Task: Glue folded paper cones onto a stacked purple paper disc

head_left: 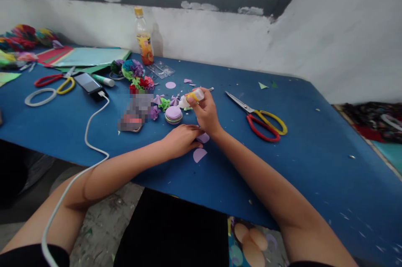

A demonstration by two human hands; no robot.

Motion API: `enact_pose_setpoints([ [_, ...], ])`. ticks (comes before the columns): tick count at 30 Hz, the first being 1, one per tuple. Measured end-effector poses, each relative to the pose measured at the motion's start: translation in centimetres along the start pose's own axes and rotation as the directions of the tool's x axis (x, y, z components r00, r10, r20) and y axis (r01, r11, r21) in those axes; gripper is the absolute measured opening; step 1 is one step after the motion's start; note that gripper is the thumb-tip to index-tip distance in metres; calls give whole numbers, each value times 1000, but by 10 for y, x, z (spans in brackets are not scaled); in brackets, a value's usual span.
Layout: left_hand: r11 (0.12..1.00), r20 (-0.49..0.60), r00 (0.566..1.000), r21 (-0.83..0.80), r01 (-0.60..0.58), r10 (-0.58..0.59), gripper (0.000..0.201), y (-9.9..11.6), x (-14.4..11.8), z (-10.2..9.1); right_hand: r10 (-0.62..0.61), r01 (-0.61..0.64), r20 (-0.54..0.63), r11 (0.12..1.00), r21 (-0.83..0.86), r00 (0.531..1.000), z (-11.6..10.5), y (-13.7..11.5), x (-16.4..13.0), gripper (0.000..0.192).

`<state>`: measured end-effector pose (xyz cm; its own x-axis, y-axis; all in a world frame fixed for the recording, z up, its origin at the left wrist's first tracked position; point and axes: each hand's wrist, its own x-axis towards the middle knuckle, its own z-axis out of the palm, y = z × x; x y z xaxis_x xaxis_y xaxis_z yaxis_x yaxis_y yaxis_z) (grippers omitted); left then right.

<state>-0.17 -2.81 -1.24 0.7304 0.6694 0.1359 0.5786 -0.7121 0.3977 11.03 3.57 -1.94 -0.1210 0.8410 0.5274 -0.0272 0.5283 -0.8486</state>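
My right hand (206, 112) is closed around a small white glue bottle (192, 97) with a yellow label, tilted with its narrow end down to the left. My left hand (182, 140) rests low over the table, fingers and thumb gathered at a purple paper piece (204, 137), partly hidden. Nearer the table edge lies a purple paper half-circle (200, 155). Just beyond my left hand sits a stack of round paper discs (173, 114), purple on top. Small folded flowers, including a green one (164, 104) and a purple one (154, 112), lie beside the stack.
Large red-and-yellow-handled scissors (251, 112) lie open on the blue table (301, 174) at right. At left are a phone (89, 84) with a white cable (89, 133), another scissors (64, 78) and a white ring (40, 97). A juice bottle (144, 40) stands by the wall.
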Motion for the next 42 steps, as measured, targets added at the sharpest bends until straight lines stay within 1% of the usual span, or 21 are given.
enact_pose_setpoints([
  [4, 1000, -14, 1000, -11, 11, -11, 19, 4, 0, 1, -10, 14, 83, 999, -51, 996, 0, -3, -3, 35],
  [7, 999, -5, 1000, 31, 10, -9, 13, 7, -1, 3, -28, 37, 96, 995, -88, 995, -1, -6, -4, 31],
  [9, 996, -9, 1000, 91, -23, 24, 14, 8, -2, 6, -35, 46, 88, 990, -130, 996, -2, -9, -5, 29],
  [13, 969, -18, 991, 211, -127, 134, 17, 8, -2, 10, -59, 75, 85, 976, -203, 995, -3, -18, -7, 26],
  [19, 962, -7, 989, 234, -140, 145, 19, 6, -3, 9, -102, 123, 91, 955, -269, 991, -2, -25, -8, 21],
  [25, 955, -14, 989, 260, -141, 150, 20, 8, -4, 7, -131, 145, 66, 946, -291, 989, -3, -26, -7, 19],
  [34, 934, -21, 985, 322, -157, 173, 20, 10, -6, 1, -162, 165, 33, 955, -245, 986, -2, -30, -6, 23],
  [42, 940, 13, 987, 303, -158, 162, 15, 11, -6, -1, -237, 228, -3, 939, -258, 972, -1, -34, -6, 26],
])
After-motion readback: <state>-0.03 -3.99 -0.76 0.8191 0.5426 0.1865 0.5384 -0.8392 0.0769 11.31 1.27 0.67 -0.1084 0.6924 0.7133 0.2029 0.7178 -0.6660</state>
